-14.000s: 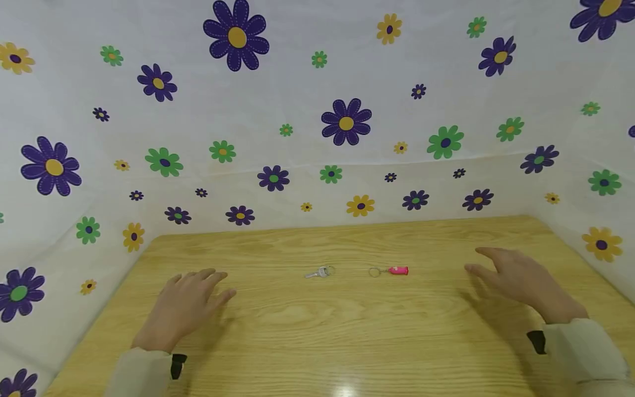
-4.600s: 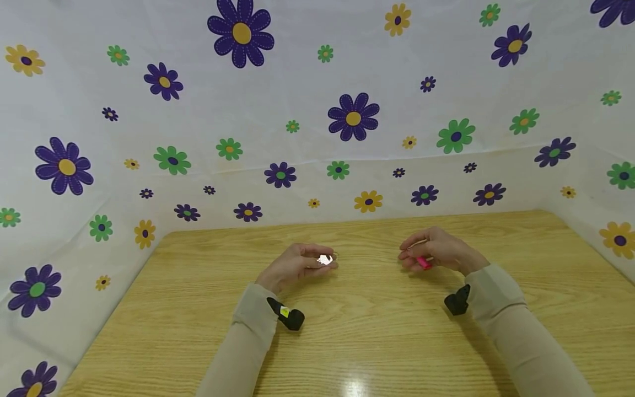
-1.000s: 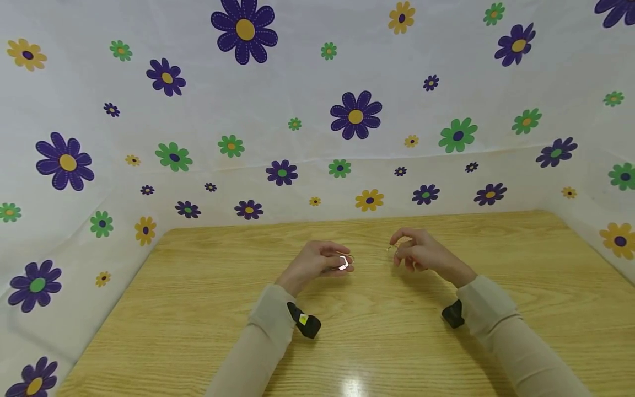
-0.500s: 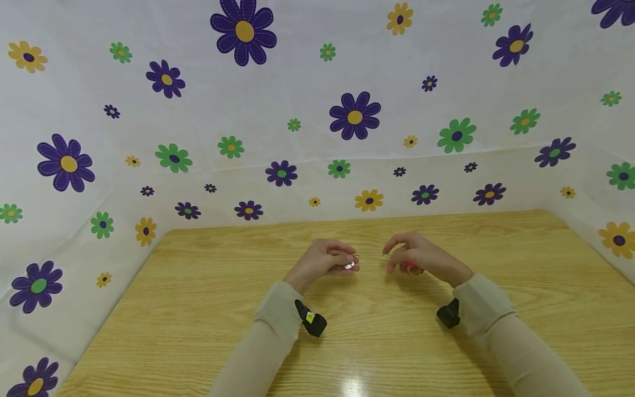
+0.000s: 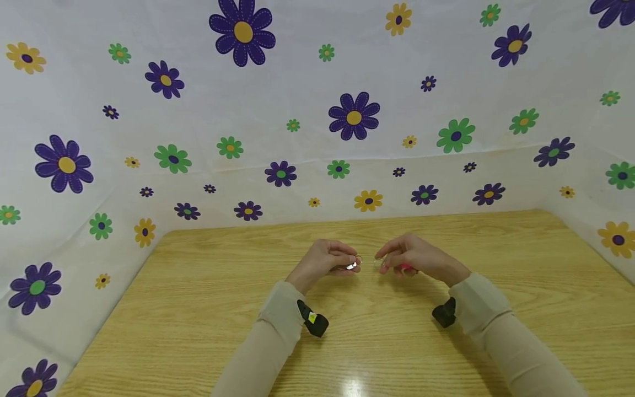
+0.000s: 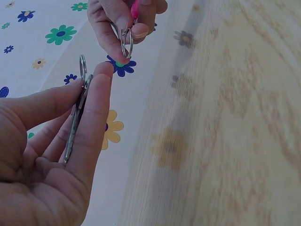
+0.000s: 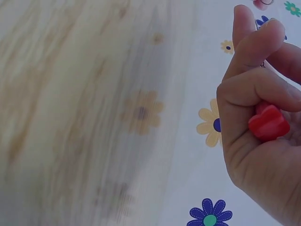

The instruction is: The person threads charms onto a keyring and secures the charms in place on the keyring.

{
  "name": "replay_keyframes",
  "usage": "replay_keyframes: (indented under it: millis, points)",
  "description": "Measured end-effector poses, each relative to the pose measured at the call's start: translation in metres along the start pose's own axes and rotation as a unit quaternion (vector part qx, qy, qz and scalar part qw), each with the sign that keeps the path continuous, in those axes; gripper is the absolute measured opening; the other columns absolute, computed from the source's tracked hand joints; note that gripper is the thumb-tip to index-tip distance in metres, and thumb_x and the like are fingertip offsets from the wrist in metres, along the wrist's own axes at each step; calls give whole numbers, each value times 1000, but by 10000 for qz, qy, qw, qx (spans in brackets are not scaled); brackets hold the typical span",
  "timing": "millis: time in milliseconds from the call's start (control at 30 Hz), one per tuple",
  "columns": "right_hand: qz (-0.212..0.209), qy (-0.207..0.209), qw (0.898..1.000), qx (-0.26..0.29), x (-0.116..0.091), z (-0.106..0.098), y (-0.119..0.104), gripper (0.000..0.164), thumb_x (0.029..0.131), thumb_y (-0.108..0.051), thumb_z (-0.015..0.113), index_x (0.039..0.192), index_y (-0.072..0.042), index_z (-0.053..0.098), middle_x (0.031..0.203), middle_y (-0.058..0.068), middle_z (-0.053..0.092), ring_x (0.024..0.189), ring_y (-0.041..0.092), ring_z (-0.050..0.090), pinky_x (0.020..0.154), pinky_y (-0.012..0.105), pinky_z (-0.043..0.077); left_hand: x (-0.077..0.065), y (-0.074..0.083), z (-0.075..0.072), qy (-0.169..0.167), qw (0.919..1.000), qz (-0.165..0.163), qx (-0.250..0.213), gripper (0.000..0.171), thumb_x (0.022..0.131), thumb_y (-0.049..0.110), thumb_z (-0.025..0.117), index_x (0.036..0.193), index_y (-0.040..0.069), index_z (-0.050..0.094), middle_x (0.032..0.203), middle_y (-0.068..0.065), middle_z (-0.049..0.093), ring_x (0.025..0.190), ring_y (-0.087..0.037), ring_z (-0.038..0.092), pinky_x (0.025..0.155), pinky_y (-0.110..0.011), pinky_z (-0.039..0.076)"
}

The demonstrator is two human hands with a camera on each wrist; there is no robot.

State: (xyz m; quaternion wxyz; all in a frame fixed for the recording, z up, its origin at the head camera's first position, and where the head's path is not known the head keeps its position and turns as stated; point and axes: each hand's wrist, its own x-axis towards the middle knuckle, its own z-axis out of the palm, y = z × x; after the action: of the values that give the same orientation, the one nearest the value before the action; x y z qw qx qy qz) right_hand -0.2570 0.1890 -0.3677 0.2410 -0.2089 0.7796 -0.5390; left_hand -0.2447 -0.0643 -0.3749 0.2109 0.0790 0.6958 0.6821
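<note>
In the head view my left hand (image 5: 317,266) is raised over the table's middle. It pinches a silver key (image 6: 75,125) between thumb and fingers, and the key's ring (image 6: 83,66) stands up past the thumb tip. Facing it from the right, my right hand (image 5: 424,258) holds a keychain with a pink-red charm (image 7: 269,123) tucked inside the curled fingers. Its metal split ring (image 6: 130,45) sticks out from the thumb and fingertips towards the left hand. A small gap separates the two rings. Fingers hide most of the charm and part of the key.
Beneath the hands is a wood-grain table (image 5: 347,342). A white cloth (image 5: 288,66) printed with purple, green and yellow flowers stands behind it and at both sides. Black wrist cameras (image 5: 317,325) sit under both wrists.
Key and keychain lay on the table at first; both hands have since picked them up. Over the last second the right hand moves left, the left slightly right, narrowing the gap.
</note>
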Motion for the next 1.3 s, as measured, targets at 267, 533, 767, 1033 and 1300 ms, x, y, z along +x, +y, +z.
replay_keyframes:
  millis: [267,533,767,1033,1300]
  points:
    - [59,-69,9999,88,3,3,-2,35,99,-1,57,128,19,57,91,11,74,55,7,50,47,18,30,1,0,1,49,10000,-31,44,17,99,-3,63,113,-11,66,104,-20,74,88,-21,74,85,-38,59]
    - [101,-65,9998,132,5,7,-5,33,97,-1,58,125,18,60,90,12,74,55,7,51,47,19,29,0,3,5,130,9995,-2,276,18,97,-5,65,113,-13,66,97,-20,74,85,-25,75,82,-39,60]
    - [55,-194,9996,216,7,9,-6,33,97,0,59,123,19,60,88,12,74,50,6,50,46,19,27,2,4,8,147,9985,6,523,15,95,-2,69,109,-8,69,93,-17,75,82,-23,74,80,-39,61]
    - [163,-459,9966,659,10,9,-2,27,97,1,59,118,17,65,88,14,74,50,4,49,45,16,29,1,5,10,-52,9968,179,774,15,95,0,70,107,-7,69,94,-15,75,84,-22,73,81,-40,60]
    - [341,-757,9918,967,13,8,1,22,95,2,61,112,13,69,85,14,74,50,3,52,44,15,32,3,4,11,-380,9935,421,992,13,95,2,71,105,-6,70,92,-13,75,86,-23,73,82,-39,60]
